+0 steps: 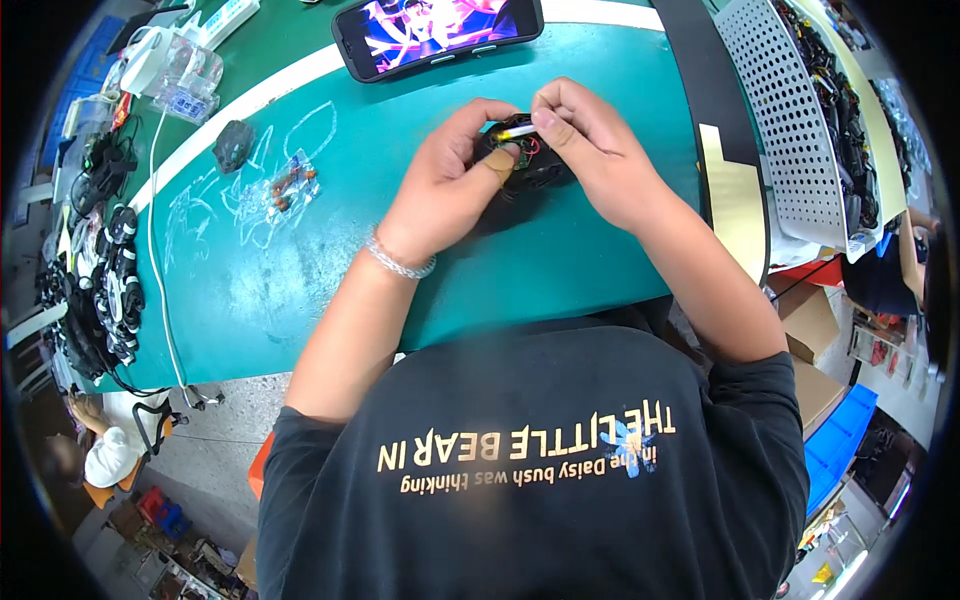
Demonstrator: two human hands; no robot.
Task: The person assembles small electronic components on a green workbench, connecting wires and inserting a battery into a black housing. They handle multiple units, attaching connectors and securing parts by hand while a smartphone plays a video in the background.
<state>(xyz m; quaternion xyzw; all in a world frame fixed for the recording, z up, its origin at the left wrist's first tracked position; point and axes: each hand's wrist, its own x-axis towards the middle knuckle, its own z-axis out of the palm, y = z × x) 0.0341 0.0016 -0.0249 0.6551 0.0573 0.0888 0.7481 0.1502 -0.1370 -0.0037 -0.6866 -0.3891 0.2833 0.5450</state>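
My left hand (447,178) grips a small black electronic device (535,172) from its left side. A green circuit board and a thin red wire show inside the device. A tan wrap covers the left thumb's tip, which presses by the board. My right hand (590,140) pinches a small silvery-white piece with a yellow end (517,131) between thumb and fingertips. That piece lies slanted over the device; its exact kind I cannot make out. My fingers hide part of the device.
A phone (440,35) with a bright screen stands at the back. Left lie a clear bag with brown parts (293,188), a dark lump (234,146), a white cable (153,240) and bundled black cables (120,280). A perforated white basket (790,130) of black items stands right.
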